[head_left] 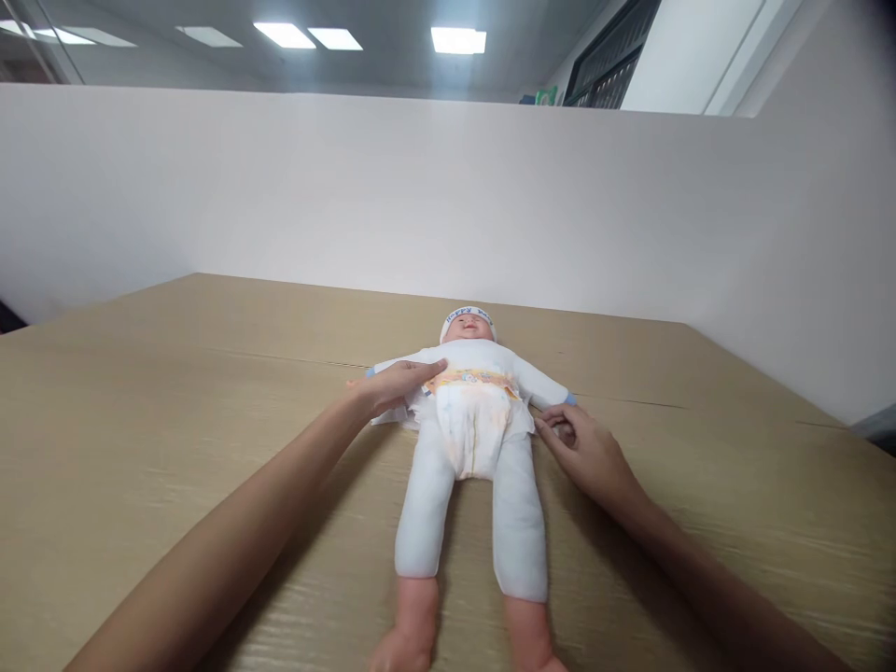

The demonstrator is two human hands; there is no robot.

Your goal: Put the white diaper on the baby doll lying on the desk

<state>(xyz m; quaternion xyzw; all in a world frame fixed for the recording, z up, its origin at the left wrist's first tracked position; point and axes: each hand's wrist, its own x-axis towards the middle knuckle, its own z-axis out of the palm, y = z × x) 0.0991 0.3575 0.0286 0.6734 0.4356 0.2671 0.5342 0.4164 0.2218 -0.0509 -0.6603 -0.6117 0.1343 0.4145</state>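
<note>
A baby doll (pixel 522 551) in white clothes and a printed headband lies on its back, feet toward me. Around its hips is a white diaper (pixel 472 429) with an orange printed waistband and loose side panels. My left hand (pixel 402 383) rests at the left end of the waistband, fingers stretched out toward the doll's belly; some fingers are hidden. Beside the doll's right-side hip in the picture, my right hand (pixel 584 453) has its fingers bent and pinched at the edge of the diaper's side panel.
The doll lies on a wide wood-toned table (pixel 175 411) with thin seams across it. A white partition wall (pixel 350 187) rises behind the table and along its right side. Ceiling lights (pixel 458 40) show above the wall.
</note>
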